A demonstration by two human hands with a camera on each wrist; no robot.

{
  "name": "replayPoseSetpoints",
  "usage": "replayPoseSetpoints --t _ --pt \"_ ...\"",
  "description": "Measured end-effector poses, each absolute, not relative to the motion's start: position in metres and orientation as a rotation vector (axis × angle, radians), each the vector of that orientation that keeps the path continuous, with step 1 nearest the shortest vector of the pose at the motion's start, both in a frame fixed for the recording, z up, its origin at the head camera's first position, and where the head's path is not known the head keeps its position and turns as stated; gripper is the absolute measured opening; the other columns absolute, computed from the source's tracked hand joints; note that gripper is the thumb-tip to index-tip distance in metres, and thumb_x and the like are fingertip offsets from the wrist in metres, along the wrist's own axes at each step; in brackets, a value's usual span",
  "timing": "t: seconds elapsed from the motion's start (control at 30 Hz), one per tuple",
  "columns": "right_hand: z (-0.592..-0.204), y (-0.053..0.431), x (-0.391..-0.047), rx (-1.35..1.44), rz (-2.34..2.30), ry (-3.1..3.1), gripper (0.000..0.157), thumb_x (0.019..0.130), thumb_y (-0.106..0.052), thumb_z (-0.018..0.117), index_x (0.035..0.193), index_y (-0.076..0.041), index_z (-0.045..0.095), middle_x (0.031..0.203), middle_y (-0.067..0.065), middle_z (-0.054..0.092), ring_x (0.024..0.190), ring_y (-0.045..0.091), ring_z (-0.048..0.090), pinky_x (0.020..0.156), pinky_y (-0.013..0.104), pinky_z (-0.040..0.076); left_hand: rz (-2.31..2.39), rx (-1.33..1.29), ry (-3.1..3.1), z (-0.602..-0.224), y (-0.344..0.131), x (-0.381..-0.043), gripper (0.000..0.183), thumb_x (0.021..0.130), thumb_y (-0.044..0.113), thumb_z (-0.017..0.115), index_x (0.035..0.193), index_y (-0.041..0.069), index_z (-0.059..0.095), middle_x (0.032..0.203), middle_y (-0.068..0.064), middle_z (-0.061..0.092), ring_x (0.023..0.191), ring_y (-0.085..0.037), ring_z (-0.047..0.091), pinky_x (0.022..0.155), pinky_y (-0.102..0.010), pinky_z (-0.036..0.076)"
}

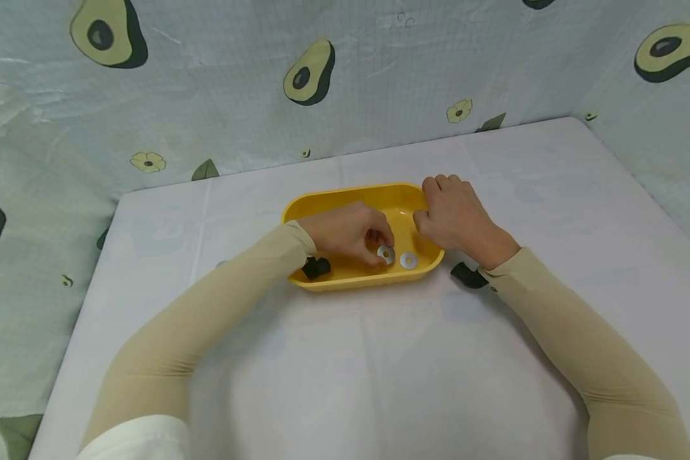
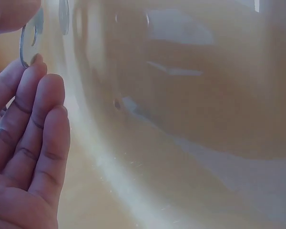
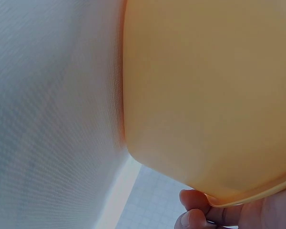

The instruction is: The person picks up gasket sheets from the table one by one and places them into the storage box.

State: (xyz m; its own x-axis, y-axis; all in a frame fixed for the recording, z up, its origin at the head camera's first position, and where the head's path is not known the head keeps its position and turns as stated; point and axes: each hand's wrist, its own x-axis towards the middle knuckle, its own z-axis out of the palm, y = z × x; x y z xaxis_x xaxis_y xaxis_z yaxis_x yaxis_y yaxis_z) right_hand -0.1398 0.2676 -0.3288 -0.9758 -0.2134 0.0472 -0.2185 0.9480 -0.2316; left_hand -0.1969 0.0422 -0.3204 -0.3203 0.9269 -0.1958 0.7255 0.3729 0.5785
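Observation:
A yellow oblong tub (image 1: 345,282) stands on the table. Inside it, my left hand (image 1: 353,233) pinches a flat metal washer (image 1: 386,254) between thumb and fingertips. The left wrist view shows this washer (image 2: 31,40) upright, its round hole partly covered by the thumb. A second washer (image 1: 408,260) lies on the tub's floor just to the right. My right hand (image 1: 457,214) grips the tub's right end, thumb on the inner side and fingers over the rim. In the right wrist view its fingers (image 3: 193,200) curl around the rim from outside.
White cloth covers the table (image 1: 379,370). Behind it and at both sides hangs a pale curtain (image 1: 230,83) printed with avocados. Dark wrist cameras show at the left wrist (image 1: 316,268) and the right wrist (image 1: 468,275).

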Motion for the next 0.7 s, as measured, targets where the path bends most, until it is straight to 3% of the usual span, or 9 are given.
replayPoseSetpoints --t 0.7 --pt "-0.330 0.268 -0.139 0.337 0.379 -3.059 0.035 0.091 -0.018 0.043 0.109 0.009 0.057 0.095 0.022 0.058 0.086 0.038 0.051 0.078 0.047 0.044 0.373 1.502 2.049 -0.326 0.056 -0.194 0.027 0.090 0.028 0.079 0.111 0.011 0.078 0.099 0.000 0.074 0.085 -0.009 0.061 0.079 -0.018 0.052"
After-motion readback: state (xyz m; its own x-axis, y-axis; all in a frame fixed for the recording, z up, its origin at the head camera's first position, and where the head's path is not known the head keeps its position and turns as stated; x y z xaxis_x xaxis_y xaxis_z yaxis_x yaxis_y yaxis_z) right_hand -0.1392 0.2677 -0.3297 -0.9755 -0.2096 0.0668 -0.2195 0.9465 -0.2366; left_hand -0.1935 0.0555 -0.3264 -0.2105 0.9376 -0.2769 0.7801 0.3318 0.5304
